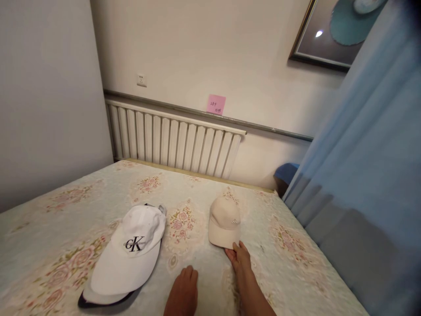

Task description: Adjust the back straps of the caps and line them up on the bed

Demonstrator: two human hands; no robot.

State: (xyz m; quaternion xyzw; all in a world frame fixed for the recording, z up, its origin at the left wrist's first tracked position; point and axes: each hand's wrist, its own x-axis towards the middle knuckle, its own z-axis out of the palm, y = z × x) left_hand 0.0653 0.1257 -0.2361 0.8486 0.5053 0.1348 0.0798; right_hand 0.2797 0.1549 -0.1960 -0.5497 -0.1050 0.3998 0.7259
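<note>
A beige baseball cap (225, 219) with a small metal emblem rests on the bed, its brim toward me. My right hand (239, 255) pinches the brim's right front edge, thumb below and fingers on top. To the left lies a white cap (131, 250) with black "CK" lettering, stacked on at least one other cap whose dark brim (86, 303) sticks out beneath it. My left hand (184, 287) is low over the bed between the caps, back upward, fingers close together and loosely bent. It holds nothing that I can see, though its palm is hidden.
A floral sheet (197, 197) covers the bed. Behind it are a white radiator (177, 136), a pipe and a pink note (216, 104) on the wall. A blue curtain (368, 175) hangs along the right side, and a pale panel (49, 101) stands at left.
</note>
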